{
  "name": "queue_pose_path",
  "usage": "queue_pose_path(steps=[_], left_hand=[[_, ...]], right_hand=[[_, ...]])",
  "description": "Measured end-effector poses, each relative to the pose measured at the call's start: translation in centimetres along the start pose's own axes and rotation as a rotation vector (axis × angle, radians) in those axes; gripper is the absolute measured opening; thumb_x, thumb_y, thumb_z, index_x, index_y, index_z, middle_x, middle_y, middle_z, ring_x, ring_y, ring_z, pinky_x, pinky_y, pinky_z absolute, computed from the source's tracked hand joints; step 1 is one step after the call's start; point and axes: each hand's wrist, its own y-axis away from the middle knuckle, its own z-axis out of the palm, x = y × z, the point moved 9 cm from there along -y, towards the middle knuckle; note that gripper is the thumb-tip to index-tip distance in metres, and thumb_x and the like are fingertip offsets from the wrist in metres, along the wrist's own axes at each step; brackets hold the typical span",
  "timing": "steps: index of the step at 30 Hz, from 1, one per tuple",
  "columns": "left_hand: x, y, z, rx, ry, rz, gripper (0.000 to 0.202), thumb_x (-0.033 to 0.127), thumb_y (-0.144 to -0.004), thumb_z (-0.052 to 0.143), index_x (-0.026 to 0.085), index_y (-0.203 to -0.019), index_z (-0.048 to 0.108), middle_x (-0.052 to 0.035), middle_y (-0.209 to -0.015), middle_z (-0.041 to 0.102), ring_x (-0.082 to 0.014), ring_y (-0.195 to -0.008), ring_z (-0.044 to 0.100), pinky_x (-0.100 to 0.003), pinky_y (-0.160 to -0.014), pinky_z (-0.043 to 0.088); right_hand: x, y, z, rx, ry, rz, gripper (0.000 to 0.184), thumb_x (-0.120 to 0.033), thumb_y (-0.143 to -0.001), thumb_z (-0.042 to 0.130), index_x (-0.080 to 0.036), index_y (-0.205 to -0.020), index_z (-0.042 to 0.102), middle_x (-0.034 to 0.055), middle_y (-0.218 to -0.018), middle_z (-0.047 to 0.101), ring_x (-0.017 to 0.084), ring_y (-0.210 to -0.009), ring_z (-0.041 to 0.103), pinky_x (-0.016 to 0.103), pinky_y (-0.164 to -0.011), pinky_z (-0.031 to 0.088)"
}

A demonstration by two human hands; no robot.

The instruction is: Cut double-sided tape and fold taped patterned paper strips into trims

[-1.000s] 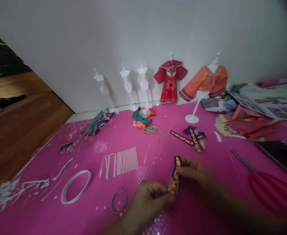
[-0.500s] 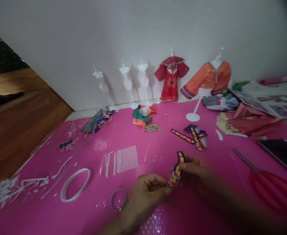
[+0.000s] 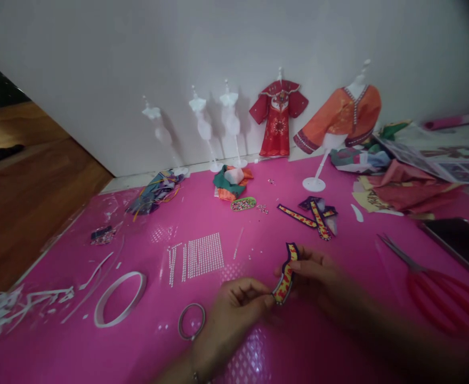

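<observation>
A curved strip of fabric trim, yellow and red with a dark purple border, is held above the pink mat. My left hand pinches its lower end between thumb and fingers. Higher up, my right hand grips the same strip, thumb on its front. Similar trim pieces lie beyond my hands, two of them near a dark scrap. A sheet of rhinestones lies left of centre. By my left wrist is a narrow roll of tape.
Red-handled scissors and a dark phone lie at right. A white ring-shaped roll sits at left. Along the wall stand white mannequins, a red dress and an orange top. Folded cloth lies at back right.
The camera view has shifted slightly, so the scene sits a little higher and more to the left. Both hands keep hold of the trim strip, which has hardly changed position between them.
</observation>
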Motion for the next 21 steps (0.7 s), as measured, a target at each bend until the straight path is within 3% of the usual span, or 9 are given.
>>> queue_pose_path(steps=[5, 7, 10, 12, 14, 17, 19, 21], left_hand=[[0.3, 0.1, -0.2, 0.038, -0.037, 0.006, 0.018, 0.031, -0.066, 0.075, 0.015, -0.067, 0.066, -0.0032, -0.058, 0.071, -0.0153, -0.050, 0.065, -0.026, -0.054, 0.050], [0.4, 0.1, -0.4, 0.059, -0.059, 0.010, 0.016, 0.030, -0.065, 0.073, 0.016, -0.066, 0.066, -0.0023, -0.058, 0.070, -0.0157, -0.051, 0.065, -0.027, -0.055, 0.050], [0.5, 0.2, -0.5, 0.076, -0.122, 0.006, 0.013, 0.029, -0.066, 0.069, 0.017, -0.065, 0.064, -0.0006, -0.055, 0.068, -0.0164, -0.054, 0.065, -0.027, -0.056, 0.049], [0.6, 0.3, -0.5, 0.084, -0.194, 0.018, 0.010, 0.027, -0.067, 0.066, 0.017, -0.064, 0.063, 0.0003, -0.053, 0.066, -0.0161, -0.054, 0.064, -0.026, -0.055, 0.046], [0.8, 0.4, -0.3, 0.071, -0.248, 0.046, 0.008, 0.024, -0.068, 0.064, 0.018, -0.064, 0.063, 0.0005, -0.053, 0.065, -0.0149, -0.053, 0.061, -0.024, -0.053, 0.044], [0.8, 0.7, 0.5, -0.003, -0.276, 0.076, 0.006, 0.019, -0.069, 0.062, 0.018, -0.063, 0.062, -0.0003, -0.056, 0.066, -0.0142, -0.053, 0.060, -0.024, -0.053, 0.042], [0.8, 1.0, 1.0, -0.043, -0.266, 0.078, 0.006, 0.016, -0.069, 0.061, 0.018, -0.063, 0.061, -0.0003, -0.055, 0.066, -0.0138, -0.051, 0.060, -0.023, -0.052, 0.042], [0.7, 1.1, 1.0, -0.050, -0.258, 0.074, 0.006, 0.014, -0.068, 0.060, 0.018, -0.063, 0.061, 0.0000, -0.054, 0.066, -0.0131, -0.049, 0.059, -0.022, -0.050, 0.041]], right_hand=[[-0.2, -0.1, -0.1, -0.007, 0.020, -0.007, 0.025, -0.032, -0.070, 0.080, -0.020, -0.083, 0.061, 0.0010, -0.075, 0.072, 0.016, -0.064, 0.067, 0.028, -0.059, 0.054], [-1.0, -0.5, -0.8, 0.017, 0.061, -0.081, 0.025, -0.030, -0.070, 0.078, -0.021, -0.085, 0.060, 0.0015, -0.079, 0.072, 0.017, -0.069, 0.066, 0.030, -0.063, 0.053], [-4.1, -0.2, -2.5, 0.156, 0.285, -0.386, 0.031, -0.027, -0.067, 0.078, -0.025, -0.092, 0.060, 0.0042, -0.099, 0.071, 0.023, -0.094, 0.066, 0.038, -0.083, 0.052], [-6.2, 1.0, -2.0, 0.191, 0.559, -0.609, 0.034, -0.025, -0.070, 0.076, -0.027, -0.102, 0.063, 0.0061, -0.115, 0.067, 0.027, -0.113, 0.059, 0.045, -0.098, 0.045], [-6.7, 2.2, 0.4, 0.060, 0.837, -0.728, 0.029, -0.024, -0.080, 0.069, -0.028, -0.109, 0.067, 0.0070, -0.123, 0.065, 0.029, -0.123, 0.052, 0.048, -0.106, 0.038], [-4.8, 3.3, 4.4, -0.280, 1.066, -0.684, 0.026, -0.027, -0.091, 0.061, -0.028, -0.116, 0.067, 0.0069, -0.118, 0.069, 0.028, -0.124, 0.052, 0.048, -0.107, 0.036], [-3.5, 3.7, 5.9, -0.427, 1.148, -0.611, 0.020, -0.029, -0.092, 0.060, -0.025, -0.110, 0.068, 0.0067, -0.105, 0.071, 0.027, -0.114, 0.057, 0.045, -0.102, 0.040], [-3.0, 3.8, 6.4, -0.459, 1.202, -0.568, 0.011, -0.029, -0.090, 0.061, -0.021, -0.094, 0.068, 0.0060, -0.090, 0.069, 0.025, -0.097, 0.061, 0.042, -0.090, 0.045]])
